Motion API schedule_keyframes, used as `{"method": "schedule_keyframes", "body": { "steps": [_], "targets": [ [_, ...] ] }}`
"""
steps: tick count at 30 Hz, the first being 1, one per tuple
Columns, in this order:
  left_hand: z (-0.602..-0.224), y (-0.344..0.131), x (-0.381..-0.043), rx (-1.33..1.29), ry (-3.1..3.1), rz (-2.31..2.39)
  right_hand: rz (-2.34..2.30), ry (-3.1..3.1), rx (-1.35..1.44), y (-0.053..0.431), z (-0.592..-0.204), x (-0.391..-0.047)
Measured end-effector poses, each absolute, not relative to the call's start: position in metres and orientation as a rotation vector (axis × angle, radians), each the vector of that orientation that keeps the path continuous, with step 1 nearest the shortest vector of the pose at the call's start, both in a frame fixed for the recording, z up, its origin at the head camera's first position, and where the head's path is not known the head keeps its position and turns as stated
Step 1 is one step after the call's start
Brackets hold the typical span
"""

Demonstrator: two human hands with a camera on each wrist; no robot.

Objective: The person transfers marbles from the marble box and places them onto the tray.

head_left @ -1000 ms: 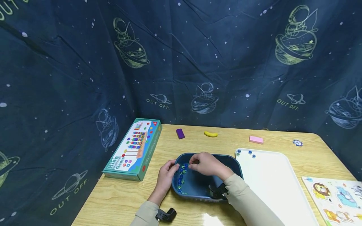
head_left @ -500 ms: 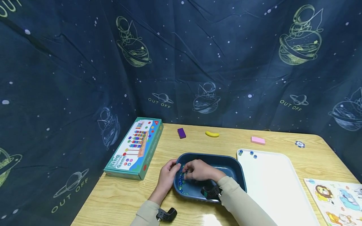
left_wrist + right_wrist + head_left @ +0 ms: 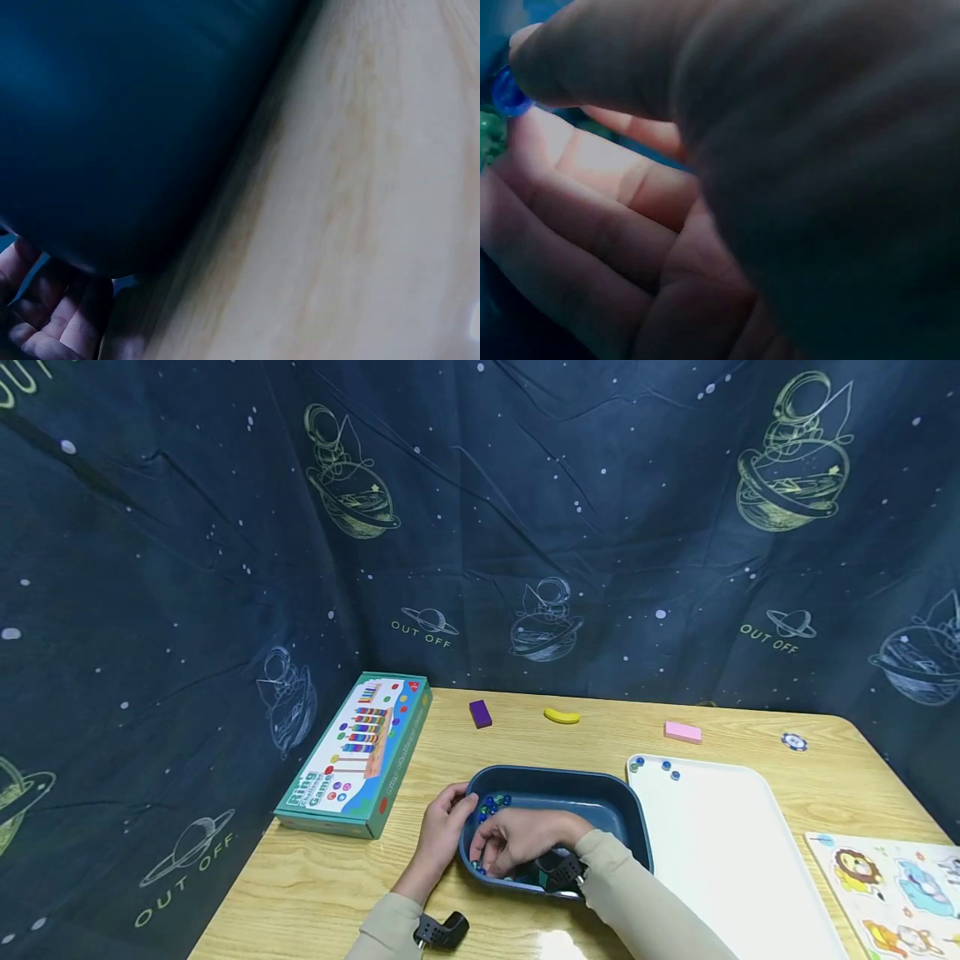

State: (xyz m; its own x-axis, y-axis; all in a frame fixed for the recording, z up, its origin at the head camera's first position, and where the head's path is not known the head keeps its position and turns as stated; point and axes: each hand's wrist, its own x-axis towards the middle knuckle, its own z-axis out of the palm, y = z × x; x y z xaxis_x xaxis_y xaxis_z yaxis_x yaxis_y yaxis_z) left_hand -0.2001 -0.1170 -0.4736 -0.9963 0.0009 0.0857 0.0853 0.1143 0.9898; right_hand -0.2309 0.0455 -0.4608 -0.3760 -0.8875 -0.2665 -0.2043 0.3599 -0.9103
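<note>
A dark blue basin (image 3: 577, 781) stands on the wooden table, with blue and green glass marbles (image 3: 491, 804) gathered along its left end. My left hand (image 3: 442, 827) holds that end, thumb over the rim and fingers outside against the wall; the left wrist view shows its curled fingers (image 3: 60, 311) beside the basin's side. Inside the basin, low at the front left, my right hand (image 3: 521, 839) has thumb and fingers curled together. At those fingertips the right wrist view shows a pinched blue marble (image 3: 511, 94), with a green marble (image 3: 490, 136) close by.
Right of the basin lies a white tray (image 3: 727, 852) with several marbles in its far left corner. A game box (image 3: 356, 752) is at left, an animal puzzle board (image 3: 892, 889) at right. Behind are a purple block (image 3: 481, 714), yellow banana (image 3: 562, 716), pink block (image 3: 683, 732) and chip (image 3: 794, 742).
My right hand has moved from the far left part of the basin toward its front left corner, uncovering marbles behind it. The left hand stays on the rim.
</note>
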Motion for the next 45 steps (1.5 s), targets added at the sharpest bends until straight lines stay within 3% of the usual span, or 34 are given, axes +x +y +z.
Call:
{"method": "schedule_keyframes", "body": {
  "steps": [35, 45],
  "targets": [
    [-0.473, -0.117, -0.2, -0.086, -2.324, -2.001, -1.011, 1.818, -1.079, 0.046, -0.464, -0.234],
    [-0.481, -0.119, -0.205, -0.062, -2.333, -2.015, -1.054, 2.272, -1.161, 0.063, -0.438, -0.233]
  ]
}}
